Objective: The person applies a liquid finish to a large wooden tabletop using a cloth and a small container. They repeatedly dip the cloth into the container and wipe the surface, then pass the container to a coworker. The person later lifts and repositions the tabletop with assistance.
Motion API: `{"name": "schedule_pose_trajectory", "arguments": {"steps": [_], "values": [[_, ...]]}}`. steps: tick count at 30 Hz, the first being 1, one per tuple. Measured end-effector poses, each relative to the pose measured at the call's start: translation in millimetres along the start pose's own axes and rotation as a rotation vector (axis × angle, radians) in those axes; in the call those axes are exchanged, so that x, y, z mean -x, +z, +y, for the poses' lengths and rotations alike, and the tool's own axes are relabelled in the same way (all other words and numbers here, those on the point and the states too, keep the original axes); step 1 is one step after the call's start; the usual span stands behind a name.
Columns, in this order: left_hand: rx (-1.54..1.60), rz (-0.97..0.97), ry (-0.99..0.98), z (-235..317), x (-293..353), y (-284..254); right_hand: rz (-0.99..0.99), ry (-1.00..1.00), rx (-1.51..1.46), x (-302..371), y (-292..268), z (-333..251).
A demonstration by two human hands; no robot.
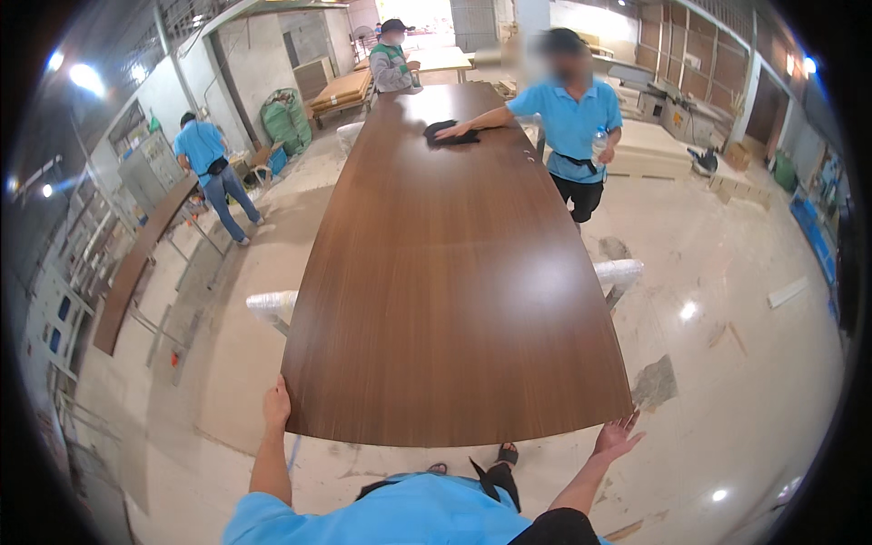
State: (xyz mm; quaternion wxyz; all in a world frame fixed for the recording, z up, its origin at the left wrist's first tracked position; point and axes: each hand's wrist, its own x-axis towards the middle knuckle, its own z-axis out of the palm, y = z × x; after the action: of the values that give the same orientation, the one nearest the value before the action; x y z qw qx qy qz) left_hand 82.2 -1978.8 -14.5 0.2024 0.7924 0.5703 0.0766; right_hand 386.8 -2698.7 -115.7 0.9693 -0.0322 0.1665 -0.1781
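A long, dark brown wood-grain panel (436, 300) stretches away from me, its near edge just ahead of my body. My left hand (277, 404) grips the panel's left edge close to the near corner, with the fingers partly hidden beneath it. At the near right corner, my right hand (618, 438) is open, its fingers stretched out and touching the edge. Farther along, a co-worker in a light blue shirt (570, 118) presses a black cloth (450, 134) on the panel's top with one hand and holds a clear bottle (599, 145) in the other.
Plastic-wrapped supports (271, 302) stick out from under the panel on both sides. A person in a cap (392, 62) stands at the far end. Another person (207, 163) is at the left beside a narrow brown board (136, 263) on stands. Pale boards (654, 150) are stacked at right.
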Motion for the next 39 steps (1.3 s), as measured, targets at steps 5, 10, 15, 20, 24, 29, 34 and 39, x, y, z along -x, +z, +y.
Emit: {"name": "schedule_pose_trajectory", "arguments": {"steps": [5,10,15,20,24,29,34,39], "values": [[-0.11,0.091,-0.181,11.3,-0.9,-3.1,-0.065,0.228,0.144,-27.9,25.0,9.9],[-0.092,0.118,-0.19,1.6,-5.1,6.1,-0.244,0.363,0.338,-61.5,31.1,18.5],[-0.099,0.179,-0.195,2.7,-3.5,9.5,-0.091,0.372,0.294,-66.8,39.4,24.7],[-0.082,0.162,-0.229,9.3,-0.1,7.0,-0.074,0.349,0.247,-60.3,44.0,26.5],[-0.083,0.155,-0.232,13.5,2.7,5.3,-0.098,0.33,0.222,-63.8,40.8,27.6],[-0.093,0.143,-0.253,13.5,3.0,4.1,-0.143,0.34,0.215,-62.8,35.9,27.0],[-0.093,0.146,-0.229,11.2,1.4,5.7,-0.119,0.328,0.239,-57.9,40.2,28.7],[-0.077,0.174,-0.19,10.7,3.8,6.1,-0.074,0.291,0.276,-56.8,44.4,28.9]]}}
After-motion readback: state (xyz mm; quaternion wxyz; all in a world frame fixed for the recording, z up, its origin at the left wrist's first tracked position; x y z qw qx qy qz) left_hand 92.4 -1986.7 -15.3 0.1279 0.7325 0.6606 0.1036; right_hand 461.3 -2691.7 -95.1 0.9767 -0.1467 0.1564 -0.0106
